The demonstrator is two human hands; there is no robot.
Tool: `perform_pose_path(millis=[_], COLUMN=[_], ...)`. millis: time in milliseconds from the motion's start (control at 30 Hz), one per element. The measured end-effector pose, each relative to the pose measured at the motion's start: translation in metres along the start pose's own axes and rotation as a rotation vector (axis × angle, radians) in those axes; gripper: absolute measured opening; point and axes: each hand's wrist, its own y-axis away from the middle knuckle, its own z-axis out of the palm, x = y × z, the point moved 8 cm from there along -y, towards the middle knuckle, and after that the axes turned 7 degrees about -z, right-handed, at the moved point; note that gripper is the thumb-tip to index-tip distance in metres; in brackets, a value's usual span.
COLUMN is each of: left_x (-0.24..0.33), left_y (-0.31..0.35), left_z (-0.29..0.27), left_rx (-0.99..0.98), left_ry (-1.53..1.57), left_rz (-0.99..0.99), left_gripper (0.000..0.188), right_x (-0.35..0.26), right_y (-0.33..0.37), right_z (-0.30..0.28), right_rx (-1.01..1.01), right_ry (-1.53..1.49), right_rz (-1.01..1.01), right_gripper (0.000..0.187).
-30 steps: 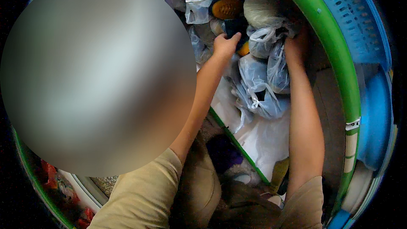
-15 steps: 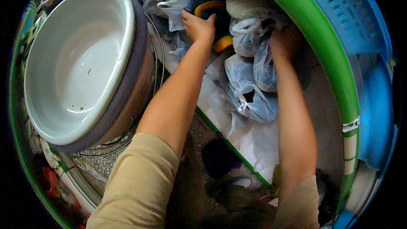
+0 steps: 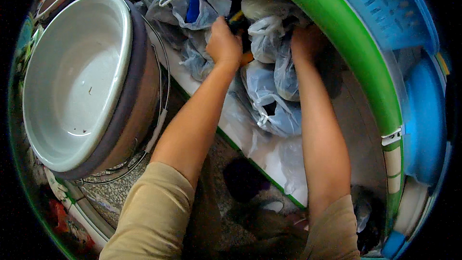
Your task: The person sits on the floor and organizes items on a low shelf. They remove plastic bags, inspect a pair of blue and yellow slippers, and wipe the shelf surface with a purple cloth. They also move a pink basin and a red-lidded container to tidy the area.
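Observation:
My left hand [image 3: 224, 44] is curled at a dark item with yellow edging [image 3: 236, 18], and seems to grip it; its fingertips are hidden. Left of that hand lies an open, thin plastic bag [image 3: 211, 15] with something blue inside. My right hand [image 3: 305, 44] reaches into shadow against a white knotted plastic bag [image 3: 266, 39]; its fingers are too dark to make out. Below, a pale bluish tied bag [image 3: 273, 101] rests on a white, green-edged shelf [image 3: 261, 151].
At left, a pale oval basin [image 3: 72, 82] sits on a darker bucket [image 3: 139, 101] with a wire handle. A green curved rim [image 3: 356, 33] bounds the right side, beside a blue perforated basket [image 3: 370, 2] and a blue basin [image 3: 426, 120]. Speckled floor [image 3: 103, 195] shows below.
My left hand's spread fingers have closed in at the yellow-edged item, which now shows less. The bag with the blue thing has opened wider. The whole view has shifted slightly.

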Motion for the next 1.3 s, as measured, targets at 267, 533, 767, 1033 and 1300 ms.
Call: perform_pose_path(millis=[267, 533, 767, 1033, 1300], left_x=[0.042, 0.032, 0.036, 0.05, 0.041], left_y=[-0.019, -0.074, -0.085, -0.082, -0.058], left_z=[-0.04, -0.071, -0.083, -0.128, -0.142], left_rx=[0.139, 0.105, 0.201, 0.202, 0.27], left_ry=[0.236, 0.802, 0.962, 0.944, 0.926], left_rz=[0.061, -0.266, -0.182, -0.002, -0.031], left_gripper=[0.042, 0.036, 0.036, 0.035, 0.036], right_x=[0.036, 0.034, 0.041, 0.032, 0.027], right_y=[-0.016, -0.015, -0.014, -0.007, 0.003], right_z=[0.011, 0.006, 0.002, 0.021, 0.026], right_rx=[0.09, 0.205, 0.23, 0.266, 0.297], right_ry=[0.116, -0.008, -0.021, -0.077, -0.136], right_rz=[-0.157, -0.105, -0.1, -0.091, -0.104], right_gripper=[0.036, 0.038, 0.039, 0.04, 0.042])
